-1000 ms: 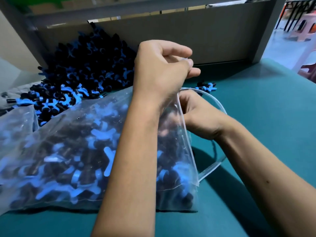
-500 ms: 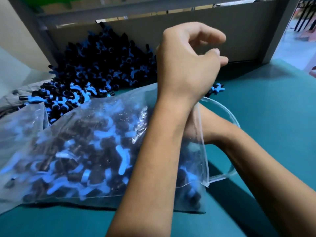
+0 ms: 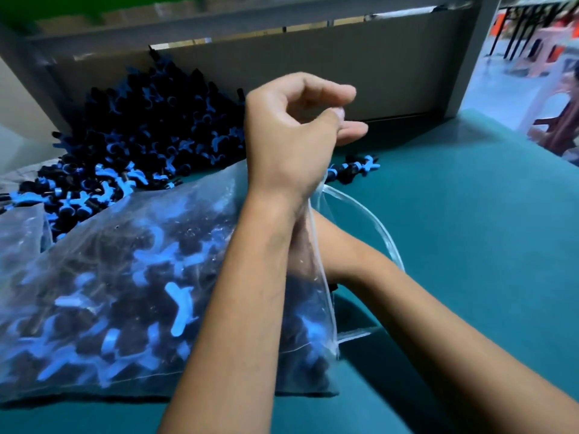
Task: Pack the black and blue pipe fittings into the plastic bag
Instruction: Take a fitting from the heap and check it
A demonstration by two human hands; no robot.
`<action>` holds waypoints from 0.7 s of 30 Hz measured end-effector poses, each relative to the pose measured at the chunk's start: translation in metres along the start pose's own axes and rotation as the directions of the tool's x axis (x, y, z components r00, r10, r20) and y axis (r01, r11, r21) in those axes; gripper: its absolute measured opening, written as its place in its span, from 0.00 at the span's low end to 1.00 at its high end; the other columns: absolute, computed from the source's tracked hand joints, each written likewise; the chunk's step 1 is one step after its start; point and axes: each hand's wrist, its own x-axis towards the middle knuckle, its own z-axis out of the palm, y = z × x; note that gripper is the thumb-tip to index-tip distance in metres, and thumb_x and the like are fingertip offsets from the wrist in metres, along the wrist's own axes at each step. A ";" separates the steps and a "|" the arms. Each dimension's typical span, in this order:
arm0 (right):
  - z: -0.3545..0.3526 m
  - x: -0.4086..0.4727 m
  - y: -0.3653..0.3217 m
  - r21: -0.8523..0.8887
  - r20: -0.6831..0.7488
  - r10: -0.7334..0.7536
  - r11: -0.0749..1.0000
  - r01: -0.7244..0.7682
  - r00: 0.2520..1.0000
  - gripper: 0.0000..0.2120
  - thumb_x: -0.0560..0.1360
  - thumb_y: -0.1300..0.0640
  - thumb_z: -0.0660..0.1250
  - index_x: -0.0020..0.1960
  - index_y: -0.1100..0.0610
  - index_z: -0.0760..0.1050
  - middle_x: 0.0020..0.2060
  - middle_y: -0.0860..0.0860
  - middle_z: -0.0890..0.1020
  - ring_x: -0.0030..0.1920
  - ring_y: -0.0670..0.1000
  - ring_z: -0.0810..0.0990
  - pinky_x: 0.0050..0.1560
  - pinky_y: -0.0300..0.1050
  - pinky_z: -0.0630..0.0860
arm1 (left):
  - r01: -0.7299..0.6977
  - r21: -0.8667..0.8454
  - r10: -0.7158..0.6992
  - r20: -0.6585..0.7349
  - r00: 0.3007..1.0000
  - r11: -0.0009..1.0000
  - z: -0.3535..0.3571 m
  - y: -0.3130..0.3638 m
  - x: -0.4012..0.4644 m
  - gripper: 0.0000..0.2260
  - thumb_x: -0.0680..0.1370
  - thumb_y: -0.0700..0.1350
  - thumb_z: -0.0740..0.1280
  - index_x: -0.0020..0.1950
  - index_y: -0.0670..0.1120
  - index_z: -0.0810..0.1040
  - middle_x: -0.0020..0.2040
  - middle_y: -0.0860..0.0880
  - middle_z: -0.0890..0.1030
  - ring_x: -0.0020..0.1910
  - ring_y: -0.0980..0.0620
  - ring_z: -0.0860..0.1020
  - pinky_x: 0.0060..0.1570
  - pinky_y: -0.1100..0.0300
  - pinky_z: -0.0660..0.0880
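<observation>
Lying on its side along the near left of the teal table top (image 3: 454,214), the clear plastic bag (image 3: 103,292) is well filled with black and blue pipe fittings; its long axis runs from about 8 o'clock to 2 o'clock, mouth (image 3: 369,220) at the 2 o'clock end.

The loose heap of black and blue fittings (image 3: 141,136) sits at 11 o'clock from the bag, banked against the grey back panel (image 3: 391,64). A few stray fittings (image 3: 357,167) lie just beyond the bag mouth at 1 o'clock.

Left hand (image 3: 294,133): raised above the bag mouth, fingers loosely curled, holding nothing I can see. It is the hand nearer the heap, which lies at its 9 o'clock.

Right hand (image 3: 300,245): reaches through the mouth into the bag and is mostly hidden behind the left wrist and the film, so I cannot tell whether it grips anything.

Judgement: the next pick turns on the left hand swinging toward 9 o'clock to the heap, then returning to the mouth at 2 o'clock. The strays are the shorter reach.
</observation>
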 end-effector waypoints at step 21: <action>-0.095 0.027 0.164 -0.750 -0.346 0.354 0.451 -0.483 0.869 0.17 0.80 0.49 0.65 0.67 0.48 0.73 0.68 0.52 0.69 0.63 0.63 0.69 0.55 0.52 0.67 | 0.216 0.472 -0.216 -0.054 0.975 0.855 -0.014 -0.043 -0.002 0.13 0.67 0.33 0.59 0.37 0.44 0.82 0.32 0.48 0.83 0.27 0.52 0.84 0.29 0.64 0.77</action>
